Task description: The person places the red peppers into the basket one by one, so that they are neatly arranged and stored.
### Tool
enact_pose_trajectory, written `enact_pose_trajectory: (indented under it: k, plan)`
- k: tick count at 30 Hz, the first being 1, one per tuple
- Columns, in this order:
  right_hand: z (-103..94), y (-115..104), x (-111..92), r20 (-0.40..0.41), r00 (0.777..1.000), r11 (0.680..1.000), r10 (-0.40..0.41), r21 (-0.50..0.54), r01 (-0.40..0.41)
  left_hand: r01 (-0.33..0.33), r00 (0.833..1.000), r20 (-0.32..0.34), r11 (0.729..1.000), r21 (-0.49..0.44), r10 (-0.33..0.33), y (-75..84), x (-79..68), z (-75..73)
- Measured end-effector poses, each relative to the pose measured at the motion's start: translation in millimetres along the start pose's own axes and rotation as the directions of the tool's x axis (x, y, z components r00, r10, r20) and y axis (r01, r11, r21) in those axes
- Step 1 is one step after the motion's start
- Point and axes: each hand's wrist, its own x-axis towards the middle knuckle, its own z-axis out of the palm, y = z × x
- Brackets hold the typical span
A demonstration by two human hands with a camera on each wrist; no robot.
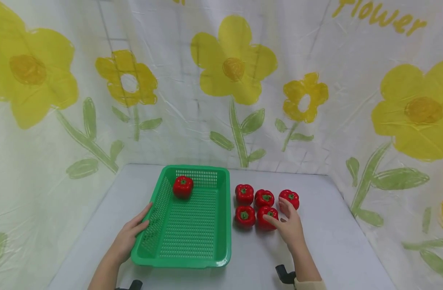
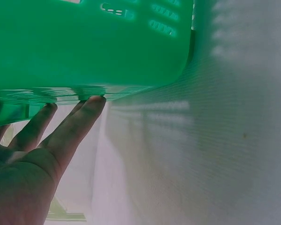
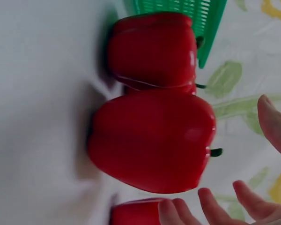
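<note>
A green plastic basket [image 1: 226, 241] holds one red bell pepper [image 1: 183, 187] at its far left. My left hand [image 1: 125, 237] rests against the basket's left side, its straight fingers [image 2: 77, 124] touching the outer wall just by the rim. On the right, my right hand [image 1: 291, 227] hovers with thumb and fingers spread beside the front-right bell pepper [image 1: 265, 221]. In the right wrist view this pepper [image 3: 154, 140] stands upright, stem pointing up from the table, with a gap between it and the fingertips [image 3: 206, 194].
Several more red bell peppers stand right of the basket: front left [image 1: 245, 217], back left [image 1: 244, 194], back middle [image 1: 263, 199] and far right [image 1: 289, 198]. A white table [image 1: 337, 241] carries everything. Behind it hangs a flower-printed curtain [image 1: 178, 121].
</note>
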Motion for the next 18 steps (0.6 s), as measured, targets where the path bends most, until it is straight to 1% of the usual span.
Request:
enact_pose_trajectory:
  k: [6, 12, 15, 18]
  plan:
    - [5.0, 16, 1, 0.046, 0.997, 0.997, 0.065, 0.034, -0.067, 0.005, 1.000, 0.000, 1.000, 0.016, -0.005, -0.4, -1.0, -1.5]
    - [8.3, 29, 4, 0.078, 0.988, 0.991, 0.132, 0.020, -0.134, 0.020, 1.000, 0.011, 1.000, 0.017, -0.020, -0.7, -0.5, -1.2]
    - [8.7, 32, 4, 0.095, 0.985, 0.989, 0.147, 0.016, -0.149, 0.018, 1.000, 0.008, 1.000, 0.012, -0.018, -0.1, 0.2, -0.8]
    - [8.5, 35, 4, 0.113, 0.982, 0.987, 0.155, 0.035, -0.160, 0.010, 1.000, 0.008, 1.000, 0.011, -0.010, 1.0, 1.2, -0.4]
